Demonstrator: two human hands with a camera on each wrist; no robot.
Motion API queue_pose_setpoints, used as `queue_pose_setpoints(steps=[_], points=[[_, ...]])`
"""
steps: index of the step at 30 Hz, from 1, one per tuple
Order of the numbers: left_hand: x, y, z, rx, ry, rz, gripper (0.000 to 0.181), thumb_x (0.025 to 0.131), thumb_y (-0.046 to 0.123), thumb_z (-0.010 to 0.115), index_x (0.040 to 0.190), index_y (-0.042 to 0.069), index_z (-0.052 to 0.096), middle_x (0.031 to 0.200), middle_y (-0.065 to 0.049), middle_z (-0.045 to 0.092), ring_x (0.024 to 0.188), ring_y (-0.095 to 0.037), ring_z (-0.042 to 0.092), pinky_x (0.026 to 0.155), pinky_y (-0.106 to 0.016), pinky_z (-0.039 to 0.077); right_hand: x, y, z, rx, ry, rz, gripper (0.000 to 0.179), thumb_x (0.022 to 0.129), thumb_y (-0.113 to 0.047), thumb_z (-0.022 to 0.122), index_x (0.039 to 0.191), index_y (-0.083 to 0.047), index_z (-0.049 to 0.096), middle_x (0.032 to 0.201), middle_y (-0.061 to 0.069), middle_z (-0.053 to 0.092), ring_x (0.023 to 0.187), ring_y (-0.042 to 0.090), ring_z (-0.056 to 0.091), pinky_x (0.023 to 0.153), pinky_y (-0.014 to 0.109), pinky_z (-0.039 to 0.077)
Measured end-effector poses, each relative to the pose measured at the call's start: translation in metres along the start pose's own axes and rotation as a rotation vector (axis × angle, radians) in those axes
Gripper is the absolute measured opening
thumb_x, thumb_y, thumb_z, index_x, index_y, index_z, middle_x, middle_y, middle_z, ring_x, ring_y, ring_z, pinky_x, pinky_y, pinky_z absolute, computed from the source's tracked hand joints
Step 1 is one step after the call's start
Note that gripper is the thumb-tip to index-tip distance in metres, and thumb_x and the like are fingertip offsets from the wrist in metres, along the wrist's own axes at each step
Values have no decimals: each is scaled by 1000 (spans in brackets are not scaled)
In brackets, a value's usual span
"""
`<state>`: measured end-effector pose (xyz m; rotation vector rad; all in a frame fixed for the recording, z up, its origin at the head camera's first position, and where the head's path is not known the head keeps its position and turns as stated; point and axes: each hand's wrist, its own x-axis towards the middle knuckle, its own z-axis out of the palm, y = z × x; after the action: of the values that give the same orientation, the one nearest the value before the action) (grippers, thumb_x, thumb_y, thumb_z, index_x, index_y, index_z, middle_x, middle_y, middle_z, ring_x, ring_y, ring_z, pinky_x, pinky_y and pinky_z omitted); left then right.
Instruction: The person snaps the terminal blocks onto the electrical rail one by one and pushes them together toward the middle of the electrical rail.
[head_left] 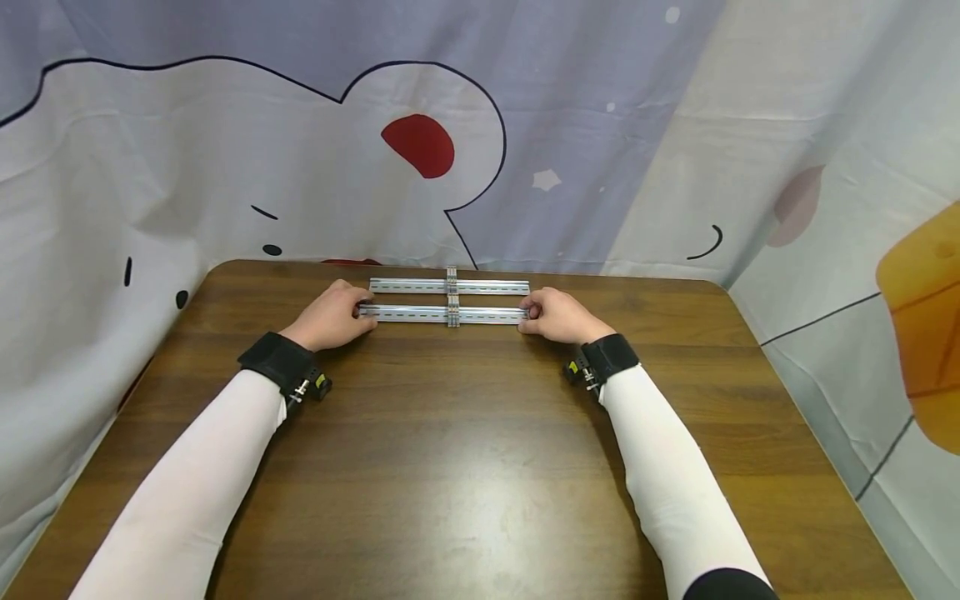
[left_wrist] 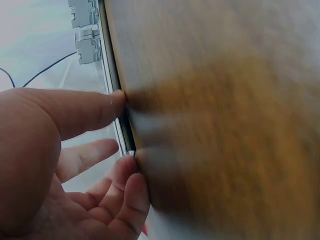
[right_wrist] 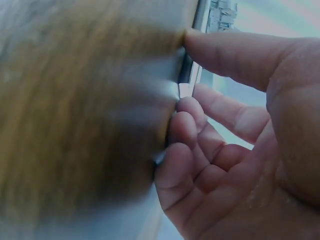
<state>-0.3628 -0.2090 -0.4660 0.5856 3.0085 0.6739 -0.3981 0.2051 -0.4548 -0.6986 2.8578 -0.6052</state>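
Two slotted metal DIN rails lie parallel near the table's back edge. Clipped across the middle of the nearer rail is a small grey terminal block; a similar block sits on the farther rail. My left hand pinches the nearer rail's left end between thumb and fingers. At its right end, my right hand holds the same rail, with the thumb on the near side. Both wrist views show thumb and fingers about the rail ends; the left wrist view also shows grey blocks farther along.
The brown wooden table stretches toward me between both forearms. Behind its back edge hangs a printed curtain, close to the farther rail. Each wrist carries a black strap with a small camera.
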Motion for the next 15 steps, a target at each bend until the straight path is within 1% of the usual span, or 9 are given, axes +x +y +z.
queue_pose_setpoints(steps=[3, 5, 7, 10, 13, 15], points=[[-1, -5, 0, -10, 6, -10, 58, 91, 30, 67, 136, -3, 51, 102, -13, 52, 97, -26, 44, 78, -41, 41, -3, 2, -2, -8, -9, 3, 46, 88, -35, 73, 122, -6, 62, 96, 4, 59, 89, 18, 53, 84, 36, 42], [-5, -8, -2, -14, 16, -23, 62, 92, 34, 67, 139, -1, 48, 101, -12, 52, 99, -26, 43, 78, -42, 41, -6, 4, -4, -12, -7, 9, 51, 89, -38, 72, 128, -6, 59, 98, 4, 59, 89, 18, 53, 84, 37, 43], [-10, -12, -4, 2, 40, -45, 68, 91, 41, 67, 142, 1, 46, 108, -13, 53, 102, -26, 44, 80, -43, 43, -9, 6, -7, -18, 4, 15, 53, 90, -40, 71, 130, -7, 58, 99, 3, 60, 89, 18, 54, 83, 37, 44], [-21, -16, -9, 31, 103, -82, 76, 90, 53, 65, 144, 4, 45, 120, -15, 52, 109, -29, 46, 83, -49, 45, -16, 9, -11, -30, 25, 20, 53, 90, -40, 70, 129, -6, 58, 100, 4, 60, 90, 18, 56, 82, 38, 44], [-32, -20, -17, 67, 175, -96, 84, 88, 64, 60, 146, 5, 44, 132, -19, 49, 119, -36, 44, 88, -56, 43, -23, 13, -16, -58, 43, 22, 51, 91, -39, 69, 128, -5, 59, 102, 5, 59, 92, 19, 54, 83, 39, 44], [-39, -21, -21, 91, 223, -93, 87, 88, 69, 56, 147, 6, 43, 137, -21, 45, 123, -40, 41, 91, -59, 42, -30, 17, -18, -75, 65, 28, 51, 92, -40, 68, 128, -6, 59, 106, 6, 57, 96, 20, 54, 85, 40, 44]])
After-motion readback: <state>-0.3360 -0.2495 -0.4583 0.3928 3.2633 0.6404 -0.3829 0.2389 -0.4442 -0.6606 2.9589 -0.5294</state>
